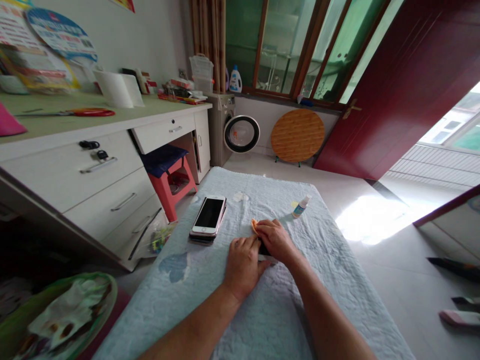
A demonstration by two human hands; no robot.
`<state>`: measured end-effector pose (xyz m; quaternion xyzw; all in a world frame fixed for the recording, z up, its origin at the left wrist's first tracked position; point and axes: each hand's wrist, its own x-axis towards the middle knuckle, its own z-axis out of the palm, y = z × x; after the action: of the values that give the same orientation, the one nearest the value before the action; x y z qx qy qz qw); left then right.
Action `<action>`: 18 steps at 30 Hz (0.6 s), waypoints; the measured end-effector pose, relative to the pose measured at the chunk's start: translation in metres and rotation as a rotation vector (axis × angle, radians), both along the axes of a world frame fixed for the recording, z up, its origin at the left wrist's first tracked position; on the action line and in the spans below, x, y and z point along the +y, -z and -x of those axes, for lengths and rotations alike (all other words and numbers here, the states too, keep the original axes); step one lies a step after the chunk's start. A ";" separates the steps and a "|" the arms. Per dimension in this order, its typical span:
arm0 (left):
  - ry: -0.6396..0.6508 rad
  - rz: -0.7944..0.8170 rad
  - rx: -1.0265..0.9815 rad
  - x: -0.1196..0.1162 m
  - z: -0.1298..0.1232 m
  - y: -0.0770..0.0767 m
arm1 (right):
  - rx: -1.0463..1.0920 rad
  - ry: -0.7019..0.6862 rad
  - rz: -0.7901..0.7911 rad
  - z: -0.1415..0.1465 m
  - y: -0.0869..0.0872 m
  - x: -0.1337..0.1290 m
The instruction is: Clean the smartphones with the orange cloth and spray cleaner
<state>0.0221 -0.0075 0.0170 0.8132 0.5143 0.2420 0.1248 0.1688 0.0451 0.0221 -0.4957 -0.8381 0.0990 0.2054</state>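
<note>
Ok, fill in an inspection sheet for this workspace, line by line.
Surface: light-blue patterned quilted cloth, wrinkled.
Handled things: dark flat object, mostly hidden by the hands; bunched orange cloth.
Clutter: white-framed, black-screened phone atop a stack, left; small white-capped spray bottle, right; red-handled scissors on the desk.
Grip: right hand holds the orange cloth; left hand at the dark object, closure unclear.
Cables: nothing seen on the quilted cloth.
Surroundings: silver washing machine, door open; round wooden board against the wall.

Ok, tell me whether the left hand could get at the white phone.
Probably yes: only blue cloth separates the left hand from the white phone, though it is occupied holding a dark object.
</note>
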 end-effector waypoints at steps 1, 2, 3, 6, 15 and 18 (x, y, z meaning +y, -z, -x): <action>0.006 0.003 -0.001 0.000 0.000 -0.001 | -0.015 0.018 -0.008 0.002 0.001 0.002; 0.007 0.005 0.001 -0.001 0.000 -0.001 | -0.027 0.038 -0.016 0.004 0.002 0.004; 0.005 0.007 0.006 -0.001 -0.001 -0.001 | -0.036 0.060 -0.025 0.005 0.003 0.006; 0.004 0.005 0.021 -0.002 -0.001 -0.001 | -0.055 0.136 -0.053 0.006 0.006 0.009; 0.010 -0.031 0.021 -0.003 -0.002 0.000 | -0.007 0.272 -0.083 -0.024 0.014 0.008; 0.007 -0.029 0.020 -0.003 -0.002 -0.001 | -0.009 0.303 -0.080 -0.033 0.013 0.005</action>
<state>0.0236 -0.0108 0.0180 0.8192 0.5091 0.2408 0.1085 0.2019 0.0505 0.0090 -0.6084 -0.7578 0.0312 0.2335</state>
